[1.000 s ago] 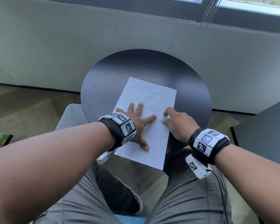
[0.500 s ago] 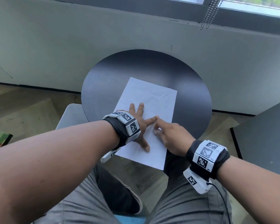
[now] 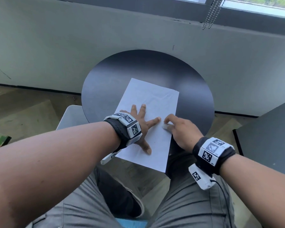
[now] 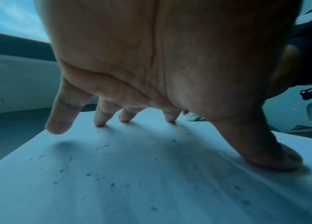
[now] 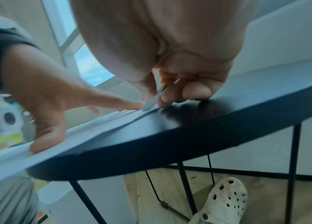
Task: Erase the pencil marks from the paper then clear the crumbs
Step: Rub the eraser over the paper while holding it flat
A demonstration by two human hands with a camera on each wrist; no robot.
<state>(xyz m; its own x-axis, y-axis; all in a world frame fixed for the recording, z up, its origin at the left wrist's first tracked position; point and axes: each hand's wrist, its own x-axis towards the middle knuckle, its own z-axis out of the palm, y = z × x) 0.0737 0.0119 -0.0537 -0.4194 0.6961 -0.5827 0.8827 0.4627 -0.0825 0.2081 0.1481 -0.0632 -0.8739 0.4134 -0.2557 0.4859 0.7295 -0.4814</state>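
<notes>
A white sheet of paper lies on a round black table, its near end hanging past the table's edge. My left hand presses flat on the paper with fingers spread. In the left wrist view its fingertips touch the paper, which is strewn with dark eraser crumbs. My right hand pinches a small white eraser against the paper's right edge, just beyond my left index fingertip. The eraser shows between thumb and fingers in the right wrist view.
A grey wall with a window sill runs behind the table. A grey chair seat stands left of the table, another dark tabletop at the right. My knees sit under the near edge, and thin black table legs stand below.
My right hand with the eraser slid left across the paper, then back right toward the paper's right edge. The left hand has stayed pressed on the sheet.
</notes>
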